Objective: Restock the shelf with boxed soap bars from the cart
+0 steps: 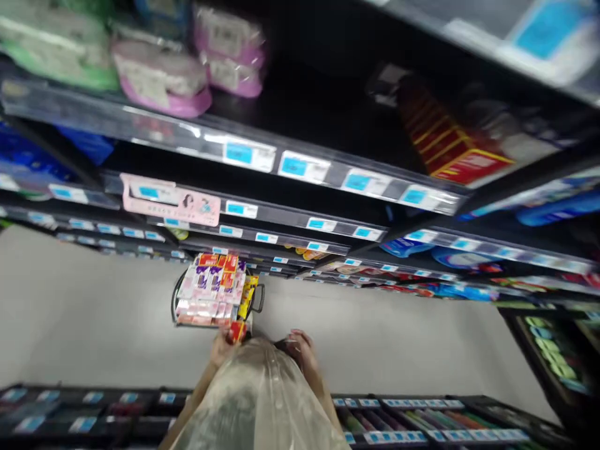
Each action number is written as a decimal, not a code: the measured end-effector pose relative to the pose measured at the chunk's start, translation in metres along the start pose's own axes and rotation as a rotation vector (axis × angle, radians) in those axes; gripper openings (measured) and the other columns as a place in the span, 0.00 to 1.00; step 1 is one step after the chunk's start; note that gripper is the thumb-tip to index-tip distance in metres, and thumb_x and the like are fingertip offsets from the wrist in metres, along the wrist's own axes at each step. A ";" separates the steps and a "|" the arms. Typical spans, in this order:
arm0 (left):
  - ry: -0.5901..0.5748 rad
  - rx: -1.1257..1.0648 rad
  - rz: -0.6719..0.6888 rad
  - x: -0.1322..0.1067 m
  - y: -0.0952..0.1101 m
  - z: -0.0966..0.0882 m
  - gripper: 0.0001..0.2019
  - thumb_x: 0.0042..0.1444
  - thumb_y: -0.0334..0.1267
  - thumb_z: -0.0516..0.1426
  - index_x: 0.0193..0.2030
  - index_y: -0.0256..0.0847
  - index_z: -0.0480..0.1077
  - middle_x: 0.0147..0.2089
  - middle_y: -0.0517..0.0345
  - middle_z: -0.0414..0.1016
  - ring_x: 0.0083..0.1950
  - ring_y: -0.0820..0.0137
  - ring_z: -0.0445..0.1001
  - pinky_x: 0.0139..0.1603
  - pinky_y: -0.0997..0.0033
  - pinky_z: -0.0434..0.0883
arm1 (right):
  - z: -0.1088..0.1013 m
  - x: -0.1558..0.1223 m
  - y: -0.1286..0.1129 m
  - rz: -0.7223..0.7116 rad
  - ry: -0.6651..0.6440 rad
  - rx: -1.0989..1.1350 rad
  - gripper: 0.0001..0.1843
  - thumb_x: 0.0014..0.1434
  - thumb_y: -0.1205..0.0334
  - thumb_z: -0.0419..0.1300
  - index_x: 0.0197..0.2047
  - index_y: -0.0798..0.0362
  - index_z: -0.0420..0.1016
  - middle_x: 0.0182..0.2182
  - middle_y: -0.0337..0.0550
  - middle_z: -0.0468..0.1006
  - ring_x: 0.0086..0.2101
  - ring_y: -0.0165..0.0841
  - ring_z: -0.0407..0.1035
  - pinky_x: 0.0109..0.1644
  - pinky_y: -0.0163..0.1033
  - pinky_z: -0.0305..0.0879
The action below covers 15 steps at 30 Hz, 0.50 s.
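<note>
- Your left hand (pixel 222 347), at lower centre-left of the frame, has its fingers closed around a small red box (pixel 238 331); that box sits just below the loaded cart (pixel 174 306) in the picture.
- Your right hand (pixel 302 350), at lower centre, has bent fingers beside a dark item (pixel 282 345); blur hides whether you grip it, so that cannot be told from here.
- Pinch the red box by its sides with light, even pressure; it looks like thin card, and a hard squeeze would probably dent it.
- Turn its printed face toward you and steady your head if you need to read it, as the view is smeared.
- Mind the stacked cartons (pixel 210 281) in the cart, left of centre: they look piled high, and a knock from your wrist could slide the top ones.
- Watch the yellow packs (pixel 248 297) along the cart's right side, close by the black handle (pixel 260 298); a sleeve could catch there.
- Hold your forearms clear of your loose translucent garment (pixel 267 400) at bottom centre, which could snag the box.
- Leave room before the shelf edge (pixel 178 140) across the upper left; leaning in could bump its price tags (pixel 248 154).
</note>
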<state>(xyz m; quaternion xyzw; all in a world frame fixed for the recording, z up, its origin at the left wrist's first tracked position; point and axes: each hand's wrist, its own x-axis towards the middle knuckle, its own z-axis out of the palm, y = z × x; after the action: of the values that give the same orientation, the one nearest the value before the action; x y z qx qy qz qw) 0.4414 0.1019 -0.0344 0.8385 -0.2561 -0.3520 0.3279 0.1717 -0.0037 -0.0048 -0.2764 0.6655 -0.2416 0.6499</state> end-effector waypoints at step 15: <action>-0.258 0.033 0.805 0.024 0.157 -0.042 0.35 0.44 0.33 0.65 0.63 0.51 0.75 0.61 0.49 0.79 0.64 0.49 0.78 0.68 0.45 0.75 | 0.082 -0.018 -0.093 -0.432 -0.359 0.074 0.33 0.52 0.34 0.74 0.52 0.49 0.81 0.33 0.38 0.84 0.26 0.32 0.74 0.23 0.32 0.64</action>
<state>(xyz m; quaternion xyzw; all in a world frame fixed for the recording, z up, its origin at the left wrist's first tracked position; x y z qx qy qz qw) 0.4572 -0.0014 0.0926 0.6256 -0.6077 -0.2940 0.3911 0.2589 -0.0562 0.0683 -0.4262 0.4561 -0.3461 0.7004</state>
